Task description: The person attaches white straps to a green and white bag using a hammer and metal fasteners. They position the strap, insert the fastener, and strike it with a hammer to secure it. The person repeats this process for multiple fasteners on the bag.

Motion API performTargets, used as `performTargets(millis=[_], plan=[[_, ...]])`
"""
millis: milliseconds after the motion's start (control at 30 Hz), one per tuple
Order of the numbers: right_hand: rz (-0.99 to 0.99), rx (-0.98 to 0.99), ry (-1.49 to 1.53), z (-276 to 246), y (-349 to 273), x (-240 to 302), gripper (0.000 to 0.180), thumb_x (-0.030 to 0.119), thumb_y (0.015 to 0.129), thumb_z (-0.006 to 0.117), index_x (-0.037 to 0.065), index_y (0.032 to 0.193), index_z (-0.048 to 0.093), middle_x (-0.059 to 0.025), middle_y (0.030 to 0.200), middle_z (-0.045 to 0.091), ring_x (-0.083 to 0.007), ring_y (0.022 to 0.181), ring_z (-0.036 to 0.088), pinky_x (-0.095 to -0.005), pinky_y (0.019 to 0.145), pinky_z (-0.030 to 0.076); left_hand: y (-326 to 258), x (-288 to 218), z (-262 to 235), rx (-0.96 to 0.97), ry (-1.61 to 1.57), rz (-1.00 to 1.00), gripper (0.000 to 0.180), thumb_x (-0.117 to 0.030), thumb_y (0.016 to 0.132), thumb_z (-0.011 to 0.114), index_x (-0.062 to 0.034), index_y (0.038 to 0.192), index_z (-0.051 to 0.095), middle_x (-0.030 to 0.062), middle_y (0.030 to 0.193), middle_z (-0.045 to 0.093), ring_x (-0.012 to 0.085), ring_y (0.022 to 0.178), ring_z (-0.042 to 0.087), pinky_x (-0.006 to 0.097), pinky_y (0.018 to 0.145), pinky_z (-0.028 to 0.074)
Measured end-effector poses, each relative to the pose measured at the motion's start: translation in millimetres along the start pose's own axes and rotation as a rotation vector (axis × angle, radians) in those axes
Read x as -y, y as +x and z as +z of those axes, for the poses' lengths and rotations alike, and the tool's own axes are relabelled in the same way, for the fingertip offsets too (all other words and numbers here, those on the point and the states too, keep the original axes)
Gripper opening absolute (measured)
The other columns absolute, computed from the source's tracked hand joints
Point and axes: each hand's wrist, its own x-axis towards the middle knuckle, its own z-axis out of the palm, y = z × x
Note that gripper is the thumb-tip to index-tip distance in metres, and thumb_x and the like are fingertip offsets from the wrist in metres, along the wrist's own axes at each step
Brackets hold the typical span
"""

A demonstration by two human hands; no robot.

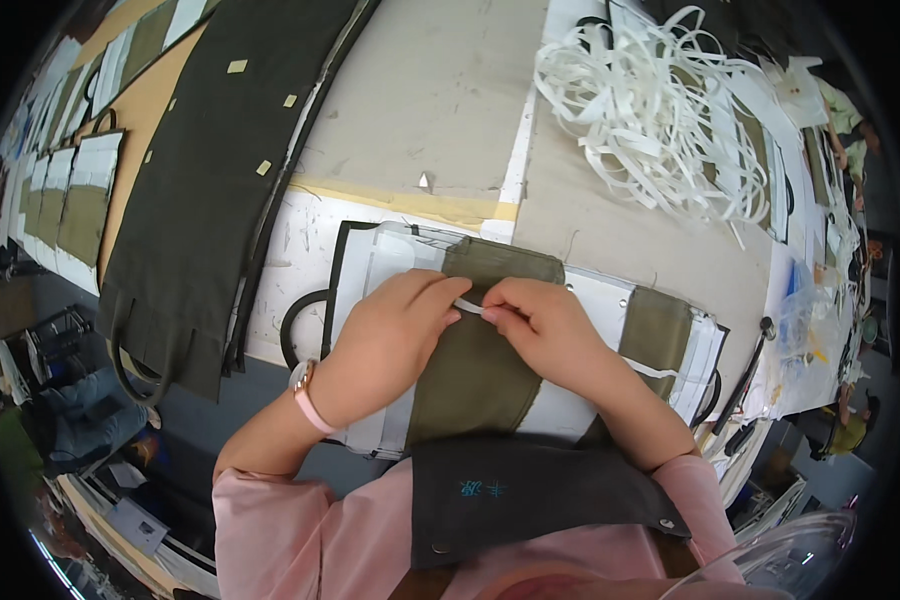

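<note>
Here, left hand (395,330): fingers curled, pinching white strip (469,307) end, palm down on olive fabric (480,350).
Right hand (540,325): fingertips closed on the same strip, wrist bent inward.

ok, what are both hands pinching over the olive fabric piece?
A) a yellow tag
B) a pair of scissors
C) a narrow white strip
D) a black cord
C: the left hand and right hand meet fingertip to fingertip on a narrow white strip, held just above the olive fabric piece that lies on the white template.
</note>
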Motion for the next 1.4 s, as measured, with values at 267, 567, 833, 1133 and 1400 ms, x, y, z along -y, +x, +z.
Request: performTargets(millis=[267, 567, 833, 1133, 1400], plan=[[0.188, 0.078, 0.194, -28.3, 49.7, 23.2, 0.01, 0.008, 0.092, 0.066, -0.002, 0.09, 0.068, 0.002, 0.072, 0.061, -0.0054, 0.068, 0.053, -0.0232, 0.062, 0.043, -15.4, 10.0, -5.5, -0.044, 0.636, 0.068, 0.055, -0.02, 0.08, 0.072, 0.0001, 0.13, 0.06, 0.0149, 0.133, 0.056, 0.0298, 0.119, 0.054, 0.046, 0.099, 0.041], [-0.007, -0.038, -0.023, 21.3, 97.9, 22.2, 0.021, 0.016, 0.091, 0.062, -0.001, 0.079, 0.061, -0.0195, 0.073, 0.063, -0.0393, 0.074, 0.062, -0.0479, 0.069, 0.047, -12.8, 20.6, -7.3, -0.018, 0.627, 0.084, 0.051, -0.026, 0.091, 0.062, 0.0073, 0.129, 0.058, 0.0193, 0.13, 0.057, 0.0299, 0.117, 0.056, 0.046, 0.097, 0.044], [0.027, -0.027, -0.038, 15.6, 97.2, 22.1, 0.02, 0.014, 0.09, 0.062, -0.001, 0.078, 0.06, -0.0211, 0.073, 0.062, -0.041, 0.075, 0.061, -0.0499, 0.07, 0.047, -8.0, 18.1, -8.9, -0.005, 0.644, 0.07, 0.049, -0.026, 0.09, 0.063, 0.0087, 0.125, 0.058, 0.0208, 0.126, 0.059, 0.0316, 0.113, 0.057, 0.046, 0.096, 0.045], [-0.014, -0.003, -0.028, 14.4, 97.3, 19.1, 0.018, 0.014, 0.089, 0.063, -0.001, 0.078, 0.06, -0.0206, 0.073, 0.061, -0.0409, 0.075, 0.062, -0.05, 0.07, 0.047, -7.4, 18.9, -7.8, 0.003, 0.603, 0.061, 0.055, -0.024, 0.09, 0.065, 0.0104, 0.131, 0.053, 0.0215, 0.126, 0.058, 0.0336, 0.112, 0.057, 0.046, 0.095, 0.046], [-0.14, -0.174, -0.104, 14.2, 78.5, 13.6, 0.005, 0.006, 0.087, 0.066, 0.001, 0.089, 0.067, -0.0157, 0.08, 0.063, -0.0355, 0.067, 0.06, -0.0425, 0.062, 0.048, -3.0, 25.8, -2.6, -0.049, 0.577, 0.035, 0.057, -0.02, 0.084, 0.071, 0.0046, 0.133, 0.057, 0.0148, 0.122, 0.057, 0.0329, 0.107, 0.057, 0.044, 0.092, 0.047]])
